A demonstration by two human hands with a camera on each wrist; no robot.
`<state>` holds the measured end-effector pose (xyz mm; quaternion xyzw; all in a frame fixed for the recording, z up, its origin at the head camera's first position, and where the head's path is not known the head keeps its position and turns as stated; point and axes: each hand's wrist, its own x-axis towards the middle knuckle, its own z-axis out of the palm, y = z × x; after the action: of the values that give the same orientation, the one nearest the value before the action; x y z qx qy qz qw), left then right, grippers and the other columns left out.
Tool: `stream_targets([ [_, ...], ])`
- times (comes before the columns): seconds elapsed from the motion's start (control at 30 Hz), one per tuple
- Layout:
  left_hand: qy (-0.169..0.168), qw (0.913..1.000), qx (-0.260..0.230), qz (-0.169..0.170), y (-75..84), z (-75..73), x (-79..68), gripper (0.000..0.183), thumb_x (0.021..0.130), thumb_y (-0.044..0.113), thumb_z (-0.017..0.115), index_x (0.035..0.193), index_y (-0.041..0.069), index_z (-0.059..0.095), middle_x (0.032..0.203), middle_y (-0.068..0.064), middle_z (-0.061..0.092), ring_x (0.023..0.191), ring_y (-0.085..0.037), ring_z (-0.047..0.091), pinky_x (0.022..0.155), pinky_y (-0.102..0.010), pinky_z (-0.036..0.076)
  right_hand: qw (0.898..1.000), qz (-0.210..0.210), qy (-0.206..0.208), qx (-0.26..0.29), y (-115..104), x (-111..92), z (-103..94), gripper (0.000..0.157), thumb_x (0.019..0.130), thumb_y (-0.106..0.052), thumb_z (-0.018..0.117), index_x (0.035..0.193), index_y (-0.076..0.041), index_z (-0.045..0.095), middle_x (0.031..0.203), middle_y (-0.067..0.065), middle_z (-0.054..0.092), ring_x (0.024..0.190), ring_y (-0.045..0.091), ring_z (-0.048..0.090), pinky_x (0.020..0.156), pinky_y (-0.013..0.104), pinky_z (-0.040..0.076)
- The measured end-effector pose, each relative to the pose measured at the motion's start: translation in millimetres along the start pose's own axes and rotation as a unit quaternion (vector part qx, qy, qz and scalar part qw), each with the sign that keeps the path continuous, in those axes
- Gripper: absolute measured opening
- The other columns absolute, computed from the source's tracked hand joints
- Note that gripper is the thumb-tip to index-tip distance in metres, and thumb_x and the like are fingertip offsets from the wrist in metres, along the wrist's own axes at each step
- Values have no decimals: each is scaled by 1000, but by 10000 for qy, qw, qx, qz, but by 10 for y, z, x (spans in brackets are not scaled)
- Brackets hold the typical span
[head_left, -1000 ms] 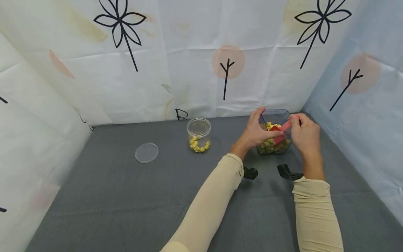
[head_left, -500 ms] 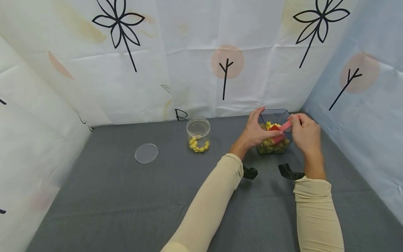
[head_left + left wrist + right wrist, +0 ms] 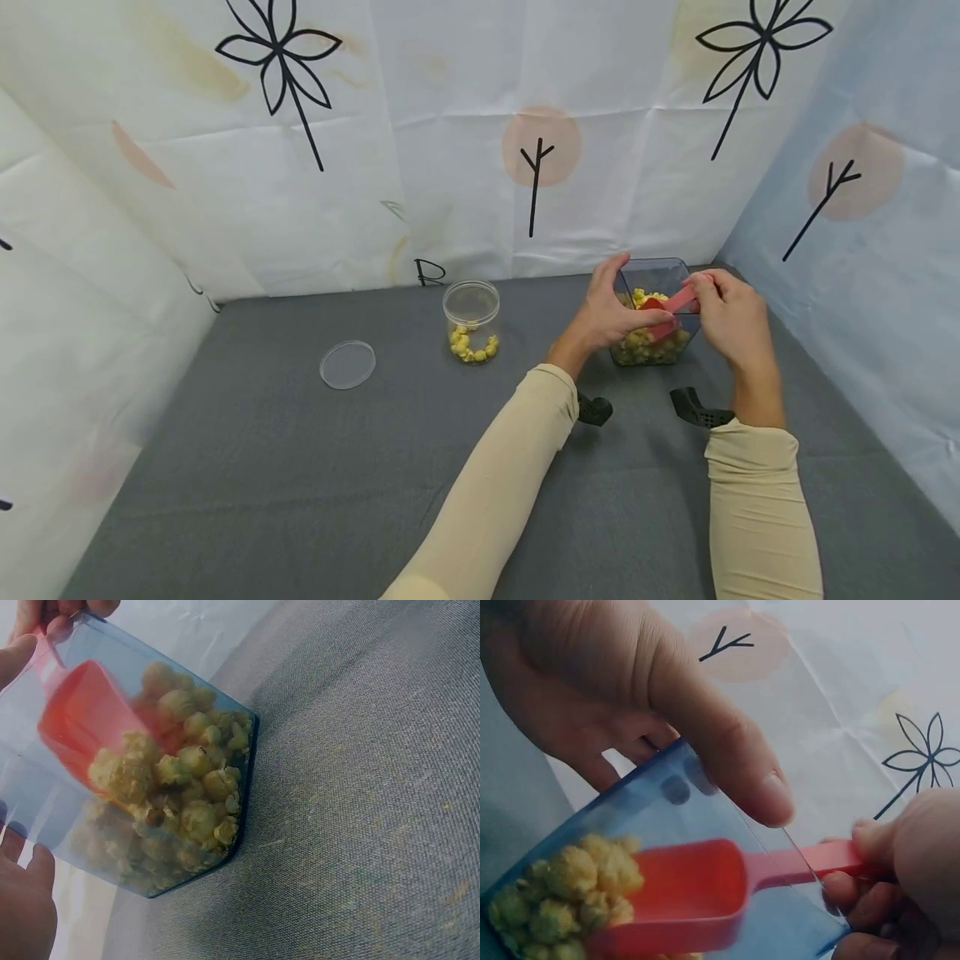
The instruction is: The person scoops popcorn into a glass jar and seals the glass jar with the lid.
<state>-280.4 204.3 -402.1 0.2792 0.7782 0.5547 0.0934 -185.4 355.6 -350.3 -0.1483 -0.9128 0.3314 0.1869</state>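
A clear square-sided container [image 3: 656, 268] with popcorn [image 3: 199, 802] in its lower part stands at the back right of the table. My left hand [image 3: 603, 317] grips it from the left, thumb across the near side at the rim. My right hand [image 3: 733, 321] pinches the handle of a pink scoop [image 3: 697, 881] at the container's right rim. The scoop's bowl is inside, tilted, with its front edge against the popcorn. In the left wrist view, popcorn pieces lie at the scoop's mouth; part of the bowl shows only through the wall.
A round clear jar [image 3: 472, 310] with some popcorn at its bottom stands left of the container. Farther left, a clear round lid [image 3: 348, 365] lies flat on the grey tabletop [image 3: 300, 467]. Patterned cloth walls [image 3: 465, 183] rise behind and at both sides.
My right wrist and forearm have shifted slightly to the right, while the scoop stays in the container. My left hand keeps its grip on the container almost unmoved.
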Motion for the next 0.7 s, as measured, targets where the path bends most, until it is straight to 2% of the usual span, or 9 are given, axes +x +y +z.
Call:
stream_targets([
  [0.13, 10, 10000, -41, -6, -5, -5, 5, 103, 81, 41, 87, 162, 35, 24, 169, 10, 20, 153, -14, 31, 119, -40, 40, 9998, 105, 29, 137, -6, 4, -6, 54, 109, -47, 35, 123, -5, 66, 85, -2, 59, 68, 11, 46, 59, 30, 38],
  [0.27, 28, 10000, -38, 20, -10, -6, 8, 103, 81, 41, 87, 162, 35, 23, 169, 9, 21, 153, -14, 31, 120, -40, 40, 9997, -50, -245, 41, -6, 3, -19, 56, 109, -50, 33, 128, -7, 64, 93, 2, 60, 77, 10, 49, 63, 31, 40],
  [0.37, 17, 10000, -45, -9, -15, -1, 8, 103, 81, 41, 87, 162, 35, 23, 169, 9, 20, 153, -15, 31, 119, -41, 40, 9991, 32, -379, 161, 10, 2, -34, 58, 110, -50, 31, 131, -7, 62, 94, 0, 59, 76, 10, 48, 64, 31, 38],
  [0.53, -10, 9999, -96, -64, -19, 6, 4, 102, 81, 40, 86, 162, 35, 24, 168, 9, 21, 152, -14, 32, 118, -40, 42, 9978, 455, -94, 472, 26, 19, -10, 57, 110, -48, 32, 129, -5, 64, 81, -14, 54, 67, 10, 43, 62, 29, 37],
  [0.63, -4, 9999, -128, -44, -20, 8, 7, 102, 81, 40, 86, 162, 35, 24, 168, 10, 22, 151, -13, 33, 118, -39, 42, 9956, 646, 144, 664, 24, 29, 13, 55, 109, -48, 34, 126, -5, 65, 78, -15, 52, 67, 10, 43, 60, 28, 37],
  [0.7, 6, 9999, -142, -23, -18, 6, 9, 102, 80, 40, 87, 162, 35, 24, 168, 10, 22, 151, -13, 33, 118, -39, 42, 9959, 633, 130, 628, 25, 30, 18, 56, 109, -49, 34, 126, -6, 64, 79, -15, 53, 70, 10, 45, 62, 28, 37],
])
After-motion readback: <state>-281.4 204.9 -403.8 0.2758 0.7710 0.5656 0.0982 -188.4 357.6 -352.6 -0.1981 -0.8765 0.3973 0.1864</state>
